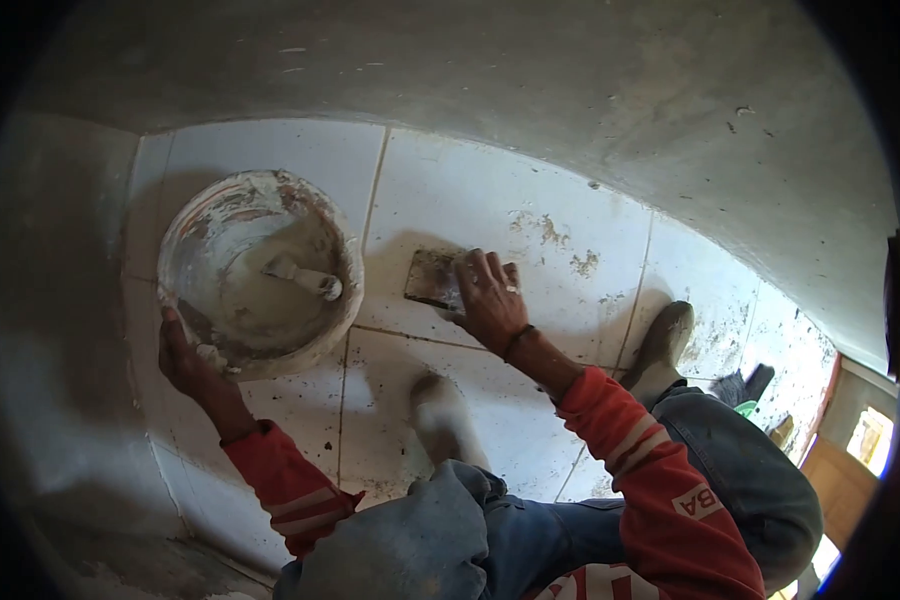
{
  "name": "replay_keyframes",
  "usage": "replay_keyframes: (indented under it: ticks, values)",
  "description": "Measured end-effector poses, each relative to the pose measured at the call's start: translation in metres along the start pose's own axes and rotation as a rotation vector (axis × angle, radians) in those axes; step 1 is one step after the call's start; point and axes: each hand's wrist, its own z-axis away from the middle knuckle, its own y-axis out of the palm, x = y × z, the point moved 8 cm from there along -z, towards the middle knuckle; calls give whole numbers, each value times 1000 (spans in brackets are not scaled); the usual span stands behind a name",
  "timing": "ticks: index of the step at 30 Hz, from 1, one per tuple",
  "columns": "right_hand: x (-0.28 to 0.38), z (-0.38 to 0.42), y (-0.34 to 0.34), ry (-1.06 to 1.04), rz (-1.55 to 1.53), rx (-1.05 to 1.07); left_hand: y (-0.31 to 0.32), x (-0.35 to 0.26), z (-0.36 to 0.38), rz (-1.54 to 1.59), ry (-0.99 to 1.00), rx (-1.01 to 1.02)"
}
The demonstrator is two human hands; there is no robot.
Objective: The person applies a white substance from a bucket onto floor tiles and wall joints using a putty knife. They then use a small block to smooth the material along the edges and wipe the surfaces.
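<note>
White floor tiles [470, 200] lay under you. Your left hand [182, 355] gripped the near rim of the bucket [260, 270]; your right hand [490, 300], fingers spread, pressed a trowel [432, 278] flat just right of it.

Count: one bucket [260, 272]; one tool handle [305, 278] inside bucket; one flat float [433, 278]; two hands; two boots; one floor, tiled.
</note>
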Motion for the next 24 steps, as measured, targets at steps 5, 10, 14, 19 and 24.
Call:
replay_keyframes:
  ticks: [5,10,14,19,24]
  values:
    - [16,3,12,-84,75,20,5,-13,5,-44,-27,-1]
    - [4,-7,-10,-80,3,77,3,-10,7,-89,-19,2]
    - [-56,-21,-54,51,-107,-94,-1,-2,3,-74,12,24]
    - [-159,-8,-101,291,39,-428,1,-5,6,-49,-75,10]
    - [-133,20,-33,205,51,-424,-6,-8,-1,-169,65,-14]
